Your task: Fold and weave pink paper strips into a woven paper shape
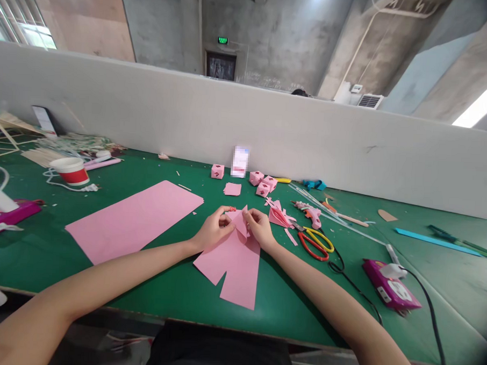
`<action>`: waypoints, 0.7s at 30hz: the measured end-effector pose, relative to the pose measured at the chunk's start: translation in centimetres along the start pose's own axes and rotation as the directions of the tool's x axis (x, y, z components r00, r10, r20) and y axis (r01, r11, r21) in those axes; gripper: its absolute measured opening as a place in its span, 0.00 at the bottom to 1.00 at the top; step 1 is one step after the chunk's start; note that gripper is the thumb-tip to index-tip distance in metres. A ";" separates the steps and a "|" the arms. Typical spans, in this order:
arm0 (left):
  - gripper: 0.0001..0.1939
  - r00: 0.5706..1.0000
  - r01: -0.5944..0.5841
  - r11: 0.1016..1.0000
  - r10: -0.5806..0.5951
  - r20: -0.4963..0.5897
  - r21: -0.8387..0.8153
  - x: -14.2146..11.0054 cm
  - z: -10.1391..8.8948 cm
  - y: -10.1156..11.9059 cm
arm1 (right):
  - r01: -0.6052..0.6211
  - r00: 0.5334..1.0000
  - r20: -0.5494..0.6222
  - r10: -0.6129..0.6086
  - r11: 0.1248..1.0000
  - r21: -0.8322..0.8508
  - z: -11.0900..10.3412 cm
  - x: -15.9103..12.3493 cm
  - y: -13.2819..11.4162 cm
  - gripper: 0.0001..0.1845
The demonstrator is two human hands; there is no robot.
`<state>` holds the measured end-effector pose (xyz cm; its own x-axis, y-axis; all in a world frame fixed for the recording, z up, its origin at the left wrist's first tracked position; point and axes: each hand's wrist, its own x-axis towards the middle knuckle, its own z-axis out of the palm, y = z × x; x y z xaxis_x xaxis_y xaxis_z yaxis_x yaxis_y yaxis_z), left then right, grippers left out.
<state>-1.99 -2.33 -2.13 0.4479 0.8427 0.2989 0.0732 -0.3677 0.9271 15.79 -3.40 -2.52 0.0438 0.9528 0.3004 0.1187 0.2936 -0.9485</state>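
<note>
Both hands meet over the middle of the green table, pinching one small folded piece of pink paper (240,223). My left hand (214,230) grips its left side, fingers closed. On the other side, the closed fingers of my right hand (260,226) hold its edge. Beneath them lies a larger pink sheet (239,274) with a notch cut into its near edge. To the right rest scissors (315,244) with red and yellow handles, beside a bundle of pink paper strips (280,215). A large pink sheet (135,218) lies to the left.
Pink paper cubes (217,171) and a phone (240,162) stand near the partition (190,110). A pink glue gun (312,213) lies at right, with a purple power strip (391,286) and its cord nearer. A red-and-white cup (71,172) is at left.
</note>
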 end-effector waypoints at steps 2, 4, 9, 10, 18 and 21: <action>0.20 1.000 -0.005 1.000 0.005 0.003 -0.003 0.0 0.0 0.0 | 0.006 1.000 -0.003 -0.006 1.000 -0.009 0.0 0.0 0.1 0.22; 0.20 1.000 -0.010 1.000 0.010 0.005 -0.009 0.0 0.0 0.0 | 0.007 1.000 -0.008 -0.007 1.000 -0.010 0.0 0.1 0.2 0.22; 0.20 1.000 -0.016 1.000 0.016 0.007 -0.003 0.0 0.0 -0.1 | 0.012 1.000 -0.011 -0.012 1.000 -0.007 0.1 0.2 0.4 0.22; 0.20 1.000 -0.017 1.000 0.017 0.007 -0.003 0.0 0.0 -0.1 | 0.012 1.000 -0.009 -0.012 1.000 -0.009 0.1 0.2 0.4 0.22; 0.19 1.000 -0.014 1.000 0.014 0.009 0.001 0.0 0.0 -0.1 | 0.078 0.995 -0.041 -0.086 0.982 -0.173 0.1 0.0 0.3 0.23; 0.19 1.000 -0.017 1.000 0.017 0.005 0.002 0.0 0.0 0.0 | 0.118 0.988 -0.060 -0.140 0.952 -0.283 0.2 -0.1 0.3 0.22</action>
<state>-1.98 -2.33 -2.09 0.4535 0.8344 0.3132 0.0675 -0.3826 0.9215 15.62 -3.40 -2.89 0.0866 0.8959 0.4358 0.3990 0.3696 -0.8392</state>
